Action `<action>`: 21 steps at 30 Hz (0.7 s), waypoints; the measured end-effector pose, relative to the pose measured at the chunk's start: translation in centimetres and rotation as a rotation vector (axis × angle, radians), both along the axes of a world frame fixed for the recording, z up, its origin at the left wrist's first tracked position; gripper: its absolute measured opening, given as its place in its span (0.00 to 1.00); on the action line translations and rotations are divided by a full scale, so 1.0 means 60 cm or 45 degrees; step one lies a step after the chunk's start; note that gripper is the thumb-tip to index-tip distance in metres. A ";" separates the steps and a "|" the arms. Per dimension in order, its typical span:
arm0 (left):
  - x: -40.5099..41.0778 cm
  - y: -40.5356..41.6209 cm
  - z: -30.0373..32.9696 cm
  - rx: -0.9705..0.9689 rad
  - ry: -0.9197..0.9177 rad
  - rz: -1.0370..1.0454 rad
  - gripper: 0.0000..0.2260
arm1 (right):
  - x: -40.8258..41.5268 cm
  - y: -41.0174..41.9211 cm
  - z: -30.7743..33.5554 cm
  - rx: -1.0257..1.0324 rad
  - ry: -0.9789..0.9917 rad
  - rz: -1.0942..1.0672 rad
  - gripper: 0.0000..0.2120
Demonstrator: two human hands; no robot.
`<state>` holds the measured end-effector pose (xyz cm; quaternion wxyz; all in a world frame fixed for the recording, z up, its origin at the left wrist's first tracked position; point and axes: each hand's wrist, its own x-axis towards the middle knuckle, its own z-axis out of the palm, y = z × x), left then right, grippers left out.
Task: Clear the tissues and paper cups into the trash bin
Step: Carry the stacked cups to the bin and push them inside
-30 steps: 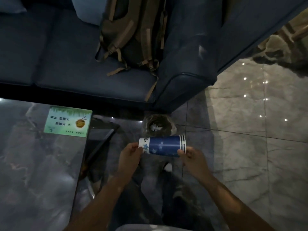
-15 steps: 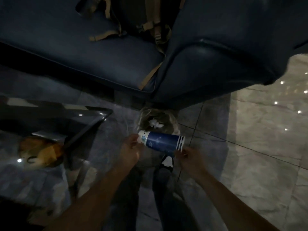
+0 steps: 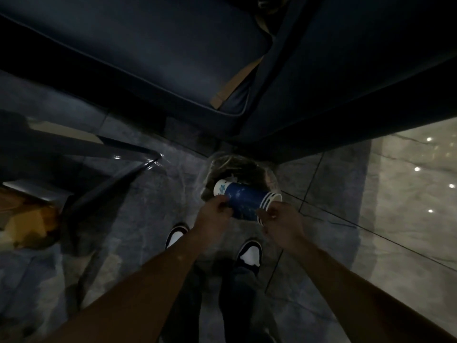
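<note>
A dim room is showing a glossy marbled floor, with a dark blue sofa filling the top of the view and the corner of a glass table jutting in from the left. Compared with a second ago, the view is tipping further downward and forward: the table top and its green card are sliding out of sight, and the person's two shoes are coming into view just behind the trash bin, which stands at the foot of the sofa's arm. The stack of paper cups, lying sideways, is now hanging directly over the bin's mouth rather than short of it. The left hand is pinching the narrow end of the stack; the right hand is closing on the wide, striped rim end. Something pale, probably tissue, is lying inside the bin, though it is too dark to be sure. The cups look ready for dropping.
</note>
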<state>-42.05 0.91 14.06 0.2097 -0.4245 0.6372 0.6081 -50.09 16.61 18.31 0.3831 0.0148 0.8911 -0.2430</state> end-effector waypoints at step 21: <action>0.043 -0.086 0.151 -0.041 0.143 0.209 0.13 | 0.019 -0.042 0.037 -0.042 0.036 -0.037 0.18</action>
